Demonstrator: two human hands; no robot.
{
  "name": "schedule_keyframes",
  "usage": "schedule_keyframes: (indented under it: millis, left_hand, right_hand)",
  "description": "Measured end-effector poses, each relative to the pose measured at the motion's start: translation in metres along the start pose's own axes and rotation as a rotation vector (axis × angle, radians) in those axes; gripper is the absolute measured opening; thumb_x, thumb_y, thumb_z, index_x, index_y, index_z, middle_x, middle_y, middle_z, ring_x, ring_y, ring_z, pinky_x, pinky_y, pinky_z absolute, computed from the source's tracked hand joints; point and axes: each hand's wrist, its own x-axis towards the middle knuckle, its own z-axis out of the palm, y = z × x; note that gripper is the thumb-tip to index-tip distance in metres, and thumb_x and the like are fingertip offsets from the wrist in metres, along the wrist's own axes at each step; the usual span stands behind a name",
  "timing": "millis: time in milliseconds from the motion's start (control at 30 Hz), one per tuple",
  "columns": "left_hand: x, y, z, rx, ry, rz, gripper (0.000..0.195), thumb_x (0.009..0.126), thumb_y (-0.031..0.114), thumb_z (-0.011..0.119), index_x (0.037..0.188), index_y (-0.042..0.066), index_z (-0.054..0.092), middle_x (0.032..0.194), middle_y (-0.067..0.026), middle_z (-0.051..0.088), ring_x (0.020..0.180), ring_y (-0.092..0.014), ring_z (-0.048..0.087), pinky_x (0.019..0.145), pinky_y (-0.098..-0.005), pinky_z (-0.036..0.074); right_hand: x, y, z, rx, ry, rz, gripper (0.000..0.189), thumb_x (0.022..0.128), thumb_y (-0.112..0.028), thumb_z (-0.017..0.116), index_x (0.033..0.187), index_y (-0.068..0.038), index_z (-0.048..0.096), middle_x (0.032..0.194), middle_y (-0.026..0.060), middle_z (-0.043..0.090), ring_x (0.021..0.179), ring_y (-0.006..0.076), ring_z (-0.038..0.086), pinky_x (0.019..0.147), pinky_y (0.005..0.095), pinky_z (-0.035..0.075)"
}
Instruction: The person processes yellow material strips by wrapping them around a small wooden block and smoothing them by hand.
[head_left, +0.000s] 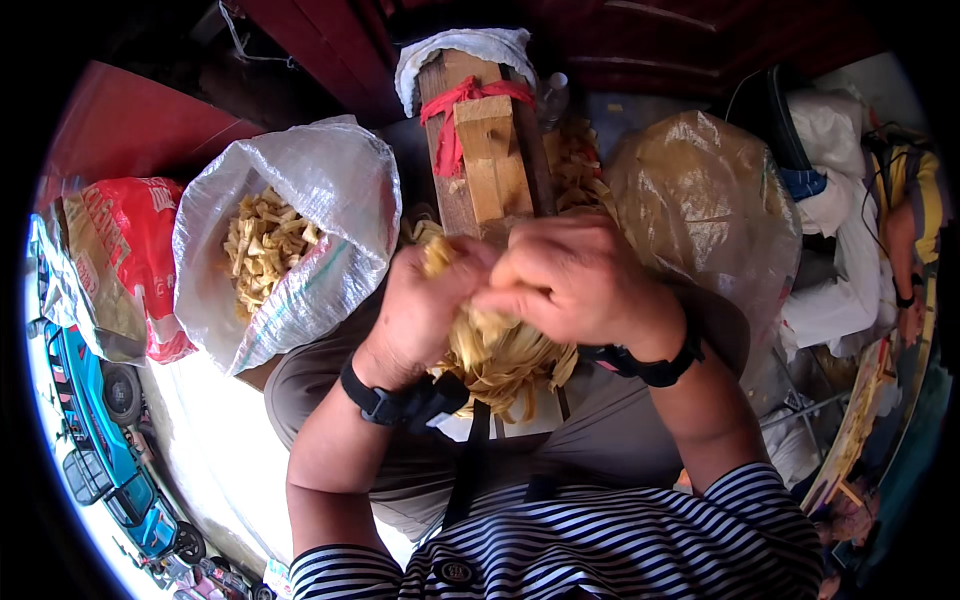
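Observation:
My left hand is closed around a bundle of pale yellow, flat plant strips. A folded tuft of it shows above the thumb, and loose ends hang down between my knees. My right hand meets the left from the right side, its fingers curled and thumb and forefinger pinched at the bundle; what lies between those fingertips is mostly hidden. Just beyond both hands stands a wooden bench with a raised wooden block on it. Red cloth is tied across the bench.
At left, a white woven plastic sack gapes around short, pale knotted pieces. Beside it lies a red printed bag. A translucent bag stands at right. Another person's arm shows far right. A blue vehicle appears at far left.

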Motion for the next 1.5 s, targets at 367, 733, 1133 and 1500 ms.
schedule_keyframes:
  millis: [367,733,1133,1500]
  left_hand:
    - [-0.036,0.042,0.025,0.849,-0.337,0.662,0.035,0.075,0.021,0.077,0.106,0.007,0.069,0.082,-0.0055,0.067,0.066,-0.024,0.063,0.056,-0.0323,0.049]
    - [-0.02,0.023,0.013,1.136,0.066,0.822,0.03,0.068,0.002,0.076,0.096,-0.002,0.066,0.103,-0.0142,0.065,0.09,-0.027,0.066,0.076,-0.0333,0.054]
    - [-0.023,0.041,-0.001,0.581,0.06,0.455,0.006,0.082,-0.001,0.061,0.083,-0.005,0.066,0.106,-0.012,0.065,0.086,-0.018,0.061,0.078,-0.0296,0.049]
    - [-0.012,0.022,-0.003,0.232,0.037,0.066,0.018,0.082,0.003,0.07,0.097,-0.002,0.062,0.084,-0.004,0.064,0.075,-0.008,0.059,0.069,-0.0224,0.048]
  right_hand:
    - [-0.005,-0.018,-0.03,0.512,-0.142,0.292,0.008,0.083,-0.006,0.07,0.085,0.0,0.066,0.069,0.0073,0.064,0.061,0.0129,0.062,0.055,0.024,0.046]
    - [-0.023,-0.024,0.002,0.903,0.111,0.816,0.015,0.092,-0.014,0.059,0.094,-0.001,0.064,0.076,0.0002,0.061,0.063,0.0056,0.053,0.054,0.0215,0.042]
    - [-0.026,-0.007,-0.013,0.991,-0.188,0.877,0.031,0.097,-0.026,0.053,0.081,0.0,0.059,0.062,0.0007,0.05,0.05,0.0069,0.039,0.047,0.0244,0.032]
    - [-0.022,-0.007,-0.007,0.829,-0.175,0.866,0.022,0.092,-0.022,0.063,0.082,-0.002,0.065,0.064,-0.0035,0.055,0.058,0.0037,0.046,0.051,0.0204,0.036]
